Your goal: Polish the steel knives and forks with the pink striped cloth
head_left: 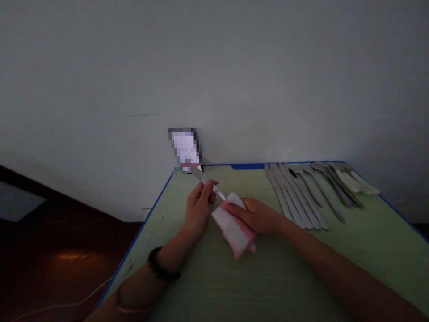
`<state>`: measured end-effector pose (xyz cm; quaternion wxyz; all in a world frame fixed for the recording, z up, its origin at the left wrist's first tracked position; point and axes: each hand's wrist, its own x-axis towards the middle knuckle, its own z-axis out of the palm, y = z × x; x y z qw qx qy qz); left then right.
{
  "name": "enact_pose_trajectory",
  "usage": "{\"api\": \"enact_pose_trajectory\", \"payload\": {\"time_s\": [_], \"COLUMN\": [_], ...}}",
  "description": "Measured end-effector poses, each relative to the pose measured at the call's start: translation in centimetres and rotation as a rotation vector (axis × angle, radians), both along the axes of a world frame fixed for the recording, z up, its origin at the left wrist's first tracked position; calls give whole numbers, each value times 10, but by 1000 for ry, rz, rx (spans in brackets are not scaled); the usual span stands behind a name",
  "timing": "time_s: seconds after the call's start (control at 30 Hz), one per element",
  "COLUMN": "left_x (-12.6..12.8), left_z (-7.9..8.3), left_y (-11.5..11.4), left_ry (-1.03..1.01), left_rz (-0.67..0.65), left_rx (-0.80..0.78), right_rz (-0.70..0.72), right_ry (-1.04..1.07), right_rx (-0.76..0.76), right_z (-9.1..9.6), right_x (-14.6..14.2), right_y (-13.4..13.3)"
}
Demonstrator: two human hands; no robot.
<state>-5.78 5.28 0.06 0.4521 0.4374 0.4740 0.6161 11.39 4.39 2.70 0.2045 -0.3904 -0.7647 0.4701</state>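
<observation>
My left hand (198, 205) is closed round a metal table knife (204, 180), which points up and away toward the wall. My right hand (256, 215) grips a white and pink cloth (233, 229), folded over the near end of the knife. Both hands rest over the green table (288, 273) near its middle. A dark bead bracelet sits on my left wrist.
A row of several metal knives, spoons and forks (303, 197) lies at the table's far right, with pale spoons (357, 182) at the end. A blurred card (185, 148) leans on the white wall. The blue table edge (140, 230) drops to a dark floor on the left.
</observation>
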Motion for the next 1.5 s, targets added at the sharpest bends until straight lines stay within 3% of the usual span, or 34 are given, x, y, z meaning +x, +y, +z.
{"api": "enact_pose_trajectory", "payload": {"time_s": [0.17, 0.37, 0.5, 0.63, 0.77, 0.87, 1.2, 1.5], "left_x": [2, 3, 1, -2, -2, -1, 0, 1], "left_z": [3, 7, 5, 7, 10, 10, 12, 9], "left_y": [1, -2, -4, -9, -14, -15, -17, -18], "left_ry": [-180, -117, 22, 341, 652, 754, 818, 841], "left_rz": [1, -42, -106, -312, -466, -510, -594, -637], "left_rx": [19, -7, -12, -20, 86, 147, 218, 240], "right_rz": [129, 110, 40, 14, 7, 52, 167, 170], "right_ry": [-262, -503, -562, -618, -712, -738, -810, -818], "right_rx": [5, 18, 4, -7, 18, 77, 297, 328], "right_z": [45, 78, 86, 94, 99, 99, 79, 63], "right_x": [42, 92, 114, 128, 125, 115, 66, 45], "right_y": [12, 17, 18, 14, 9, 6, -1, -5]}}
